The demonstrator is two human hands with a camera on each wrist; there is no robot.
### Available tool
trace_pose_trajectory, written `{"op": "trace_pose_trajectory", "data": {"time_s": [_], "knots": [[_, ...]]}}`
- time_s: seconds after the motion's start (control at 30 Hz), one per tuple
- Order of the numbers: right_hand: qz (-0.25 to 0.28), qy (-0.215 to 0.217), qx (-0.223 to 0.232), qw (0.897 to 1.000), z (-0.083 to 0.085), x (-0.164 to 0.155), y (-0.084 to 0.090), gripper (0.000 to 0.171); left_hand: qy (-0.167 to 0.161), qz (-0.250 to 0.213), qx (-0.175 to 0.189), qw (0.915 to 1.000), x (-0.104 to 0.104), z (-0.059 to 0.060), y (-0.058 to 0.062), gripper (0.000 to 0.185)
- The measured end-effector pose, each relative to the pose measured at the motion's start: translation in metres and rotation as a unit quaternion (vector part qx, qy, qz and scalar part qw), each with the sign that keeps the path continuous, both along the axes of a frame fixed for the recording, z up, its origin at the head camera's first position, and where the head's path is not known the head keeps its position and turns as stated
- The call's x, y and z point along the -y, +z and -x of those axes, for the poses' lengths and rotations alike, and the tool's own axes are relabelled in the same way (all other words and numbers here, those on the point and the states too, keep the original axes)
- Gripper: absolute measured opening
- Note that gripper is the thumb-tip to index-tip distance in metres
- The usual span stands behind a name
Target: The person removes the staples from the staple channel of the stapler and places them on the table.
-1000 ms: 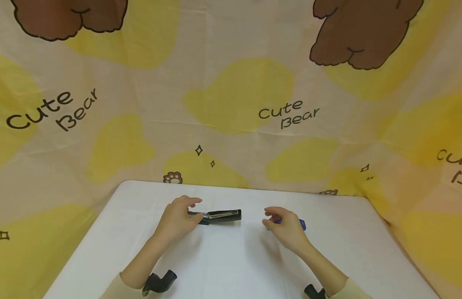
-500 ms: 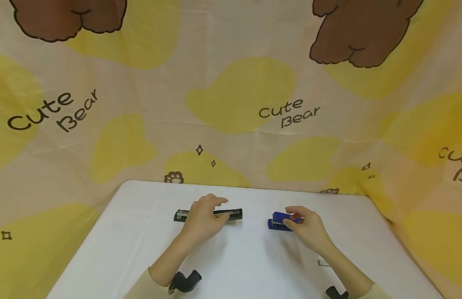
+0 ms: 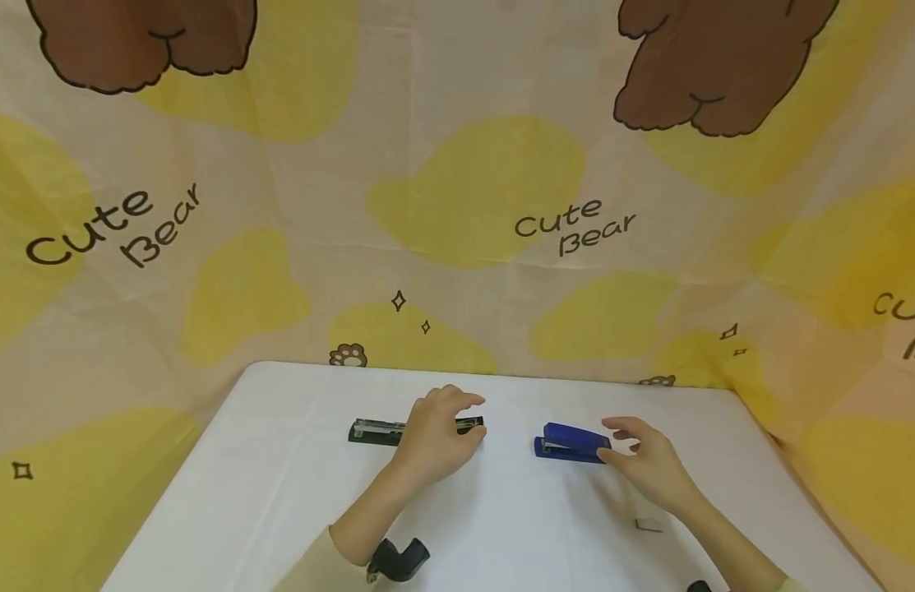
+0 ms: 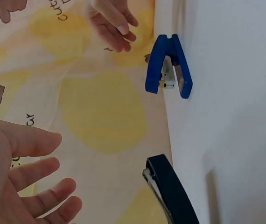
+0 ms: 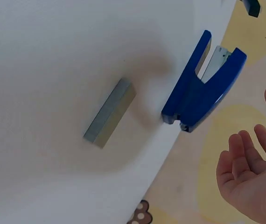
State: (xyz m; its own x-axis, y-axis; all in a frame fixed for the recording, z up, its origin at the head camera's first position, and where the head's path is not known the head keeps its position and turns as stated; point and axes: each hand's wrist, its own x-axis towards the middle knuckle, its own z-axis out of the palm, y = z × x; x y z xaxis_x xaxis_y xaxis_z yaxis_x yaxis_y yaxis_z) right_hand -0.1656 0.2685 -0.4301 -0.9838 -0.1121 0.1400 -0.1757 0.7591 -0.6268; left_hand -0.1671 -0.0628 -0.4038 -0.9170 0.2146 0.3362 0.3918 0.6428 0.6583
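A black stapler (image 3: pixel 372 434) lies lengthwise on the white table, its metal magazine showing along the top. My left hand (image 3: pixel 438 436) hovers at its right part and hides some of it in the head view; the fingers are apart and relaxed with nothing in them. To the right sits a blue stapler (image 3: pixel 571 444), its front pointing left and its upper arm raised from the base. My right hand (image 3: pixel 649 460), fingers loosely bent and holding nothing, is at the blue stapler's rear end. The right wrist view shows a gap between that hand and the blue stapler (image 5: pixel 203 88).
A strip of staples (image 5: pixel 109 114) lies on the table nearer to me than the blue stapler, under my right wrist in the head view. A yellow patterned cloth (image 3: pixel 457 189) hangs behind the table (image 3: pixel 501 534) and along its sides.
My left hand has moved right along the black stapler, uncovering its left end. My right hand has moved right, bringing the blue stapler and the staple strip into sight. Both staplers stay about where they were.
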Motion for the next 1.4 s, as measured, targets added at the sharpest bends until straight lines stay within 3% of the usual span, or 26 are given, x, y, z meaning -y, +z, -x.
{"op": "trace_pose_trajectory", "data": {"time_s": [0.3, 0.43, 0.67, 0.83, 1.23, 1.4], "knots": [[-0.009, -0.002, 0.033, 0.999, 0.009, -0.019, -0.007, 0.060, -0.020, -0.022, 0.012, 0.9995, -0.027, 0.000, -0.007, 0.033], [0.001, 0.004, 0.044, 0.999, 0.014, -0.027, -0.010, 0.062, -0.045, -0.031, 0.019, 0.9983, -0.041, 0.001, -0.011, 0.038], [0.006, 0.024, 0.059, 0.998, 0.021, -0.034, -0.016, 0.067, -0.082, -0.077, 0.066, 0.9915, -0.064, 0.008, -0.022, 0.047], [0.002, 0.030, 0.088, 0.996, 0.026, -0.035, -0.020, 0.069, -0.083, -0.070, 0.095, 0.9895, -0.077, 0.011, -0.036, 0.050], [0.017, 0.040, 0.120, 0.992, 0.033, -0.040, -0.028, 0.069, -0.071, -0.043, 0.118, 0.9895, -0.109, 0.026, -0.068, 0.059], [0.024, 0.042, 0.134, 0.990, 0.037, -0.038, -0.033, 0.066, -0.068, -0.069, 0.131, 0.9866, -0.113, 0.034, -0.078, 0.059]]}}
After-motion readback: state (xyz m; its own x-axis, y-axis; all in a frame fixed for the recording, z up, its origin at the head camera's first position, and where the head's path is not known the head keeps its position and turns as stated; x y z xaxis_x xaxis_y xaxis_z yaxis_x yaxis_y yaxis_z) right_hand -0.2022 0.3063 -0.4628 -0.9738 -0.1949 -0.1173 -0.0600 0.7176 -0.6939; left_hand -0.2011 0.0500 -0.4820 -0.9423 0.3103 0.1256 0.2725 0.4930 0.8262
